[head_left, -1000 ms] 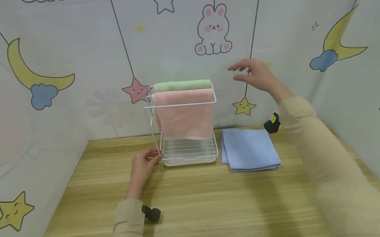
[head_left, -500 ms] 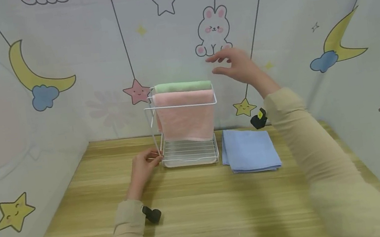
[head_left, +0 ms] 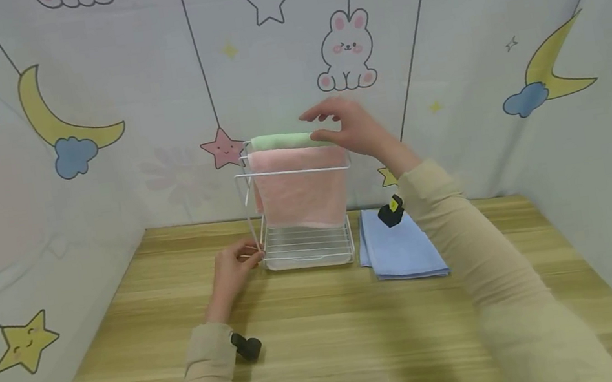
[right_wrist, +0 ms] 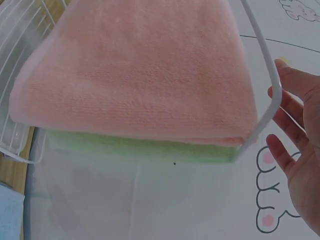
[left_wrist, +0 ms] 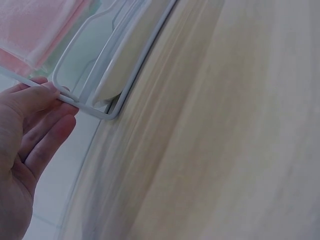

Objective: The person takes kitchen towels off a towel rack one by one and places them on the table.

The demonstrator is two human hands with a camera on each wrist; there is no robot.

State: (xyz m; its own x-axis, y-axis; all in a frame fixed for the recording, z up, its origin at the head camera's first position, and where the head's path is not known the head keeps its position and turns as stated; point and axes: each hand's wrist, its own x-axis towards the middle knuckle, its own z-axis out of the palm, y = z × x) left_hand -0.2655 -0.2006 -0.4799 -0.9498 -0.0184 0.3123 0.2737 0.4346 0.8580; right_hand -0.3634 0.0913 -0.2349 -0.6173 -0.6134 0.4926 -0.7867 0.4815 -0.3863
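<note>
A white wire towel rack (head_left: 306,246) stands on the wooden table near the back wall. My left hand (head_left: 230,272) pinches its lower left post; the left wrist view shows thumb and fingers (left_wrist: 50,142) on the white wire. Over the rack's bars hang a pink towel (head_left: 304,201) and, behind it, a green towel (head_left: 280,142). At the rack's upper right is my right hand (head_left: 354,127), its fingers apart and slightly bent, holding nothing. In the right wrist view its fingers lie beside the bent wire end; whether they touch it I cannot tell.
To the right of the rack lies a folded blue cloth (head_left: 396,250), partly hidden by the right sleeve and wrist camera (head_left: 391,210). Printed white walls (head_left: 165,106) enclose the wooden table (head_left: 327,344) at the back and sides.
My right hand has moved left from beside the wall to the top right of the rack. My left hand keeps its grip on the post, and the towels hang as before.
</note>
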